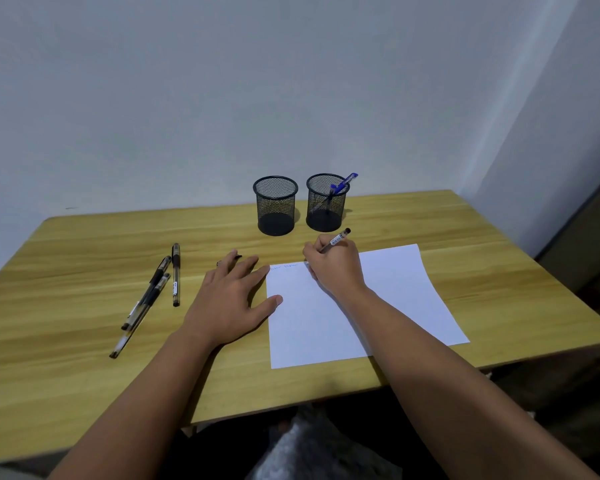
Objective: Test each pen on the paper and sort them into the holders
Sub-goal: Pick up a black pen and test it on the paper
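Gripping a black-capped pen (335,241) in a writing pinch, the right hand (333,268) rests on the far left corner of the paper (392,299), a smooth white sheet lying flat and slightly skewed on the wooden table (84,271). The pen's barrel is clear, with a small printed label, and it slants up and away from the paper toward the holders; its tip is hidden under the fingers. Faint blue scribbles (284,266) run along the paper's far edge, just left of that hand.

The left hand (232,299) lies flat and unclenched, fingers spread, holding nothing; its thumb and forefinger touch the paper's left edge while the palm sits on bare wood. A small dark object (238,257) peeks out past its fingertips; I cannot tell what it is.

Beyond the paper stand two round black wire-mesh holders with solid bases and rolled rims. The left holder (275,205) looks empty. The right holder (326,202), just beside it, contains a blue-capped pen (342,184) leaning over its right rim.

Well left of the paper, three more pens (153,296) lie on the table, clear-barrelled with black caps and grips. One lies nearly straight, and two long ones lie side by side, slanted and overlapping.

The table is pale yellow laminate with streaked grain, set against a plain matte wall (222,81).
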`<action>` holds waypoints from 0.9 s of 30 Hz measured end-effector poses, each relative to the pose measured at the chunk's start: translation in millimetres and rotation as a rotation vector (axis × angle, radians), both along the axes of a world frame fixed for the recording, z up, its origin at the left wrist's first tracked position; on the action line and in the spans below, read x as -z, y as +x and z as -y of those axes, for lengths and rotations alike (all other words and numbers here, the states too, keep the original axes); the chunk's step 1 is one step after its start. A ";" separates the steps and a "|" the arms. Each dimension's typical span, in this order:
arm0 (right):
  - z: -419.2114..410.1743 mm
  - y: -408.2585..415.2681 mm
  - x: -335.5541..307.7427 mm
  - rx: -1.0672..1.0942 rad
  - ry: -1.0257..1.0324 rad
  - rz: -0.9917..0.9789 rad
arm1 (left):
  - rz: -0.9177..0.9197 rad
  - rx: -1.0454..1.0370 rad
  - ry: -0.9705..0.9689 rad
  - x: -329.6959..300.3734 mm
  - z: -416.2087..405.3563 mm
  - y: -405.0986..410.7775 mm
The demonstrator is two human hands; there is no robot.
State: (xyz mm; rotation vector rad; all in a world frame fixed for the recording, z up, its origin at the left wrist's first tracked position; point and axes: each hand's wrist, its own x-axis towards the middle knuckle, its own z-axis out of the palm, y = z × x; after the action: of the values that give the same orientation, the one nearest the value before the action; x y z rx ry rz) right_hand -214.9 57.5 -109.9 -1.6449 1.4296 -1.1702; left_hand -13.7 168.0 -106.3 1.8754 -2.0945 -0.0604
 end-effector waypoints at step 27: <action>5.3 -0.4 4.2 0.035 -0.025 0.027 | -0.009 -0.002 -0.005 0.3 -0.2 -0.7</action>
State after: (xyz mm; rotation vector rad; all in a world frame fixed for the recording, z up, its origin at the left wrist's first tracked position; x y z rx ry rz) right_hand -215.3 52.2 -114.1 -1.6214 1.4375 -1.2293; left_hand -14.4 168.2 -106.6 1.8708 -2.0851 -0.0625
